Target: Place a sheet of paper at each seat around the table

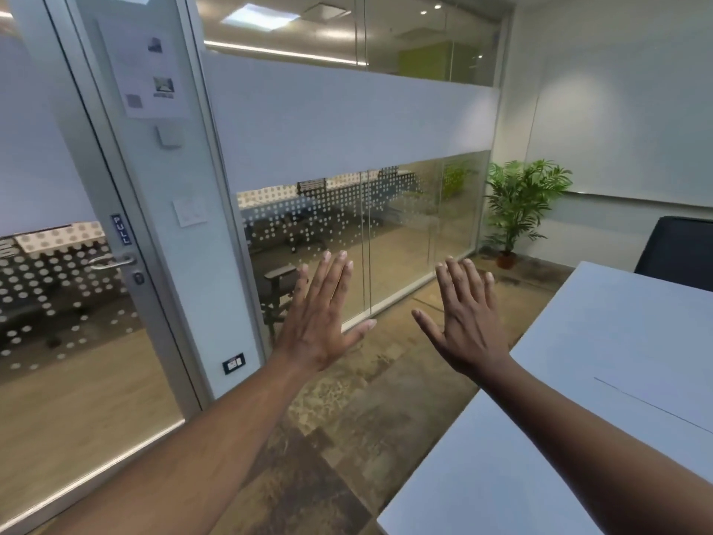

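White tabletop (602, 364) fills the lower right of the frame, bare where it shows, with a thin seam line across it and a dark chair (683, 252) tucked at its far edge on the right. Both arms reach out over the floor at centre frame: the left hand (320, 322) and the right hand (468, 322) are each spread flat, backs to the camera, fingers straight, holding nothing and touching nothing. No sheet of paper for the seats can be seen anywhere; the only paper in sight is a notice (150, 71) stuck on the frame beside the glass door (77, 303) at upper left. By my reading, the job has not begun. Doing this step well means finding the stack first, then setting one sheet square on the table before each chair.
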Tool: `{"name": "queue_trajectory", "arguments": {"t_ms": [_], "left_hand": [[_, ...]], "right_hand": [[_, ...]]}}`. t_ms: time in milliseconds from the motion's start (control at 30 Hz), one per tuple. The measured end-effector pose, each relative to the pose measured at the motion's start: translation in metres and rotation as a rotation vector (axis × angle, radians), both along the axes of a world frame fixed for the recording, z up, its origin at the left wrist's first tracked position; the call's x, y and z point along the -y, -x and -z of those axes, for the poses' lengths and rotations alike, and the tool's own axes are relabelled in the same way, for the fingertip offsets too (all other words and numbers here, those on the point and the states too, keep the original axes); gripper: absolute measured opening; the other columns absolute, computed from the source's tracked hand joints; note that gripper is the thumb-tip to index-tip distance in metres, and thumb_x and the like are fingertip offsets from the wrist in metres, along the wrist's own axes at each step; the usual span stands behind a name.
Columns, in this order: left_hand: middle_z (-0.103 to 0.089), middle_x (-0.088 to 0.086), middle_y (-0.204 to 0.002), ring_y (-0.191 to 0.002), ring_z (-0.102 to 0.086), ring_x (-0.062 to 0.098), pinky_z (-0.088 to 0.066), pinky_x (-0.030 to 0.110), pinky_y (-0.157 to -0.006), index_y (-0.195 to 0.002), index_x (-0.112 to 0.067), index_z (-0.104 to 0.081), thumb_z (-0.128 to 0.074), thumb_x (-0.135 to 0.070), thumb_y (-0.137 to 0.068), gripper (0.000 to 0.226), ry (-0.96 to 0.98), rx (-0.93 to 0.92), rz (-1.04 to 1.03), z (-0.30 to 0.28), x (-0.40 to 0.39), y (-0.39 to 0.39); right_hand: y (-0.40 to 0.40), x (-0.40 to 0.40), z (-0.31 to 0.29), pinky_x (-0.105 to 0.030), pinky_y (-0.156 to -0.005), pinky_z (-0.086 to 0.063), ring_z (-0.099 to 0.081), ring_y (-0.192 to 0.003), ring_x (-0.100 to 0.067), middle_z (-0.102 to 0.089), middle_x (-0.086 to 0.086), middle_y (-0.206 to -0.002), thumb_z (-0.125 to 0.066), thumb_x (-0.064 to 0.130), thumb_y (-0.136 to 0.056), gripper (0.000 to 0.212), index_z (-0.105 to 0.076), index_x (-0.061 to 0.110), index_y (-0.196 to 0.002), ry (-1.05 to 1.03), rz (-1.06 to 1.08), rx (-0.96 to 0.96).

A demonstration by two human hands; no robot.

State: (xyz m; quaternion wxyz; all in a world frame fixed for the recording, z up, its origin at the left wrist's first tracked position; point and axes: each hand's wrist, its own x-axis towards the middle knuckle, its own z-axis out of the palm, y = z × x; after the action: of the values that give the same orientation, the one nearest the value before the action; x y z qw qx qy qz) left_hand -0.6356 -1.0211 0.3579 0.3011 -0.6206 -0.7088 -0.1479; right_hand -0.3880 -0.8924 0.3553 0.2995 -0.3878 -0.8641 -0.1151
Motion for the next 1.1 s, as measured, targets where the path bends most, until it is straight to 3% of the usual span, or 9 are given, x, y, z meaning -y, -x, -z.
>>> {"name": "queue_trajectory", "arguments": {"t_ms": [300, 500, 600, 833, 1100], "left_hand": [[0.001, 0.009, -0.182, -0.169, 0.005, 0.026, -0.004, 0.059, -0.135, -0.173, -0.009, -0.005, -0.035, -0.079, -0.099, 0.106, -0.034, 0.042, 0.222, 0.037, -0.086, 0.115], [-0.003, 0.010, -0.182, -0.169, 0.001, 0.029, -0.010, 0.062, -0.134, -0.173, -0.008, -0.006, -0.035, -0.080, -0.098, 0.108, 0.025, -0.030, 0.390, 0.034, -0.137, 0.178], [-0.004, 0.010, -0.182, -0.169, -0.001, 0.029, -0.008, 0.060, -0.134, -0.172, -0.007, -0.008, -0.036, -0.079, -0.098, 0.107, 0.002, -0.043, 0.474, 0.024, -0.168, 0.188], [-0.005, 0.010, -0.182, -0.169, 0.000, 0.028, 0.001, 0.056, -0.135, -0.173, -0.008, -0.010, -0.037, -0.080, -0.097, 0.107, 0.005, -0.056, 0.622, 0.031, -0.247, 0.199], [0.000, 0.010, -0.183, -0.169, 0.001, 0.029, -0.001, 0.057, -0.135, -0.173, -0.008, -0.004, -0.035, -0.080, -0.100, 0.107, 0.042, -0.130, 0.754, 0.047, -0.389, 0.193]], "right_hand": [[0.083, -0.035, 0.040, -0.058, -0.133, -0.002, 0.002, -0.167, -0.029, -0.006, -0.006, -0.180, -0.008, 0.080, -0.100, 0.095, -0.012, 0.017, -0.171, 0.054, 0.164, 0.022], [0.136, -0.036, 0.048, -0.059, -0.133, -0.006, -0.003, -0.166, -0.032, -0.011, -0.008, -0.180, -0.010, 0.078, -0.101, 0.094, -0.016, 0.016, -0.170, 0.092, 0.348, -0.014], [0.141, -0.042, 0.046, -0.055, -0.133, 0.002, 0.001, -0.167, -0.029, -0.006, -0.005, -0.180, -0.010, 0.079, -0.100, 0.094, -0.011, 0.019, -0.171, 0.115, 0.430, -0.035], [0.137, -0.084, 0.053, -0.060, -0.132, -0.007, -0.006, -0.166, -0.031, -0.014, -0.007, -0.179, -0.013, 0.076, -0.101, 0.091, -0.018, 0.017, -0.170, 0.074, 0.583, -0.054], [0.141, -0.197, 0.080, -0.059, -0.133, 0.000, 0.002, -0.167, -0.030, -0.006, -0.005, -0.180, -0.016, 0.079, -0.100, 0.092, -0.016, 0.019, -0.171, 0.085, 0.725, -0.062]]}}
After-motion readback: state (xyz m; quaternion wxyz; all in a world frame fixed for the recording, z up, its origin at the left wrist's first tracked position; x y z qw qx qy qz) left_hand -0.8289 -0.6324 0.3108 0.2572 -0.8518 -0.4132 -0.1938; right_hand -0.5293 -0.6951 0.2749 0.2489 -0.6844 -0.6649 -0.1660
